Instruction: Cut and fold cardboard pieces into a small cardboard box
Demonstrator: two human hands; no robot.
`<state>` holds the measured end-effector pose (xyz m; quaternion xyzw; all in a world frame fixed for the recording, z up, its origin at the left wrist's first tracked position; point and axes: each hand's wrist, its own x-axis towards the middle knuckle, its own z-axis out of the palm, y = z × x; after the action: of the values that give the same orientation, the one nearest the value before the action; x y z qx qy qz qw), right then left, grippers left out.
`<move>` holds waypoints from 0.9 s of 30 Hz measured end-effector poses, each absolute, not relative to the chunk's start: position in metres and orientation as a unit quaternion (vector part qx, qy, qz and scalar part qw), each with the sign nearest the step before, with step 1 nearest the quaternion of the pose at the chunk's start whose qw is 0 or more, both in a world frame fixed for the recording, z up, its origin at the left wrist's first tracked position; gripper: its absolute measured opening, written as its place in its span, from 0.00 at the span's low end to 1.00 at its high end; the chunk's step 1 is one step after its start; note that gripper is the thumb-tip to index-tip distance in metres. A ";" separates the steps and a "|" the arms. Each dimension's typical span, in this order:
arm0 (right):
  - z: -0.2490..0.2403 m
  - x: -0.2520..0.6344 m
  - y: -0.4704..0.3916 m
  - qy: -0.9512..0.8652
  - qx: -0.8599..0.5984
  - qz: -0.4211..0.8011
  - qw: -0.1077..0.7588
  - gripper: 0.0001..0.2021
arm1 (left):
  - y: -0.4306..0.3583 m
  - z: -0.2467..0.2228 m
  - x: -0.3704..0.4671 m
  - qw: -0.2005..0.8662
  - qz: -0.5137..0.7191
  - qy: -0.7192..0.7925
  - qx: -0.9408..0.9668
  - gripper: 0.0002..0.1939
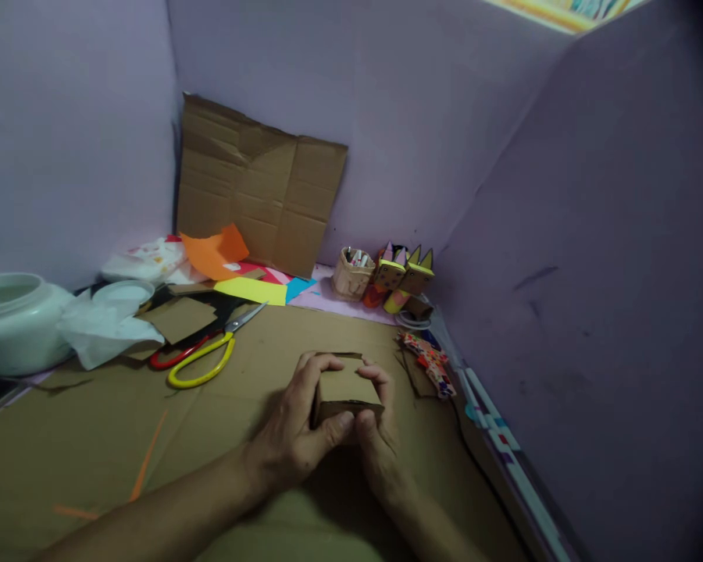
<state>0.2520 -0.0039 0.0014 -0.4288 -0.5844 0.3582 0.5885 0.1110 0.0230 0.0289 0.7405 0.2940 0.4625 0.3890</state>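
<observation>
Between my two hands is a small cardboard box point(349, 382), its flat top facing up. My left hand point(301, 417) wraps the box's left side, with the thumb on the near face and the fingers over the far left edge. On the other side my right hand point(380, 425) grips it, thumb against the near face and fingers bent over the right edge. The underside of the box is hidden. Beneath lies a large cardboard sheet point(258, 499). Left of my hands rest scissors point(202, 359) with one yellow and one red handle, blades apart.
A white jar point(20, 328) and crumpled white plastic point(102, 332) stand left. Coloured paper point(214, 254) lies before a leaning cardboard panel point(258, 187). At the back are a pen holder point(352, 275) and decorated cardboard figures point(404, 273). A patterned piece point(430, 363) and black cable point(474, 460) lie right.
</observation>
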 end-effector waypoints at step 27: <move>0.008 0.255 -0.004 -0.635 -0.441 0.203 0.601 0.21 | 0.018 0.026 0.110 0.549 0.457 0.250 0.653 0.38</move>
<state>0.2547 -0.0040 0.0083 -0.4408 -0.6353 0.2029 0.6008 0.1097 0.0181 0.0258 0.6533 0.2500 0.4571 0.5492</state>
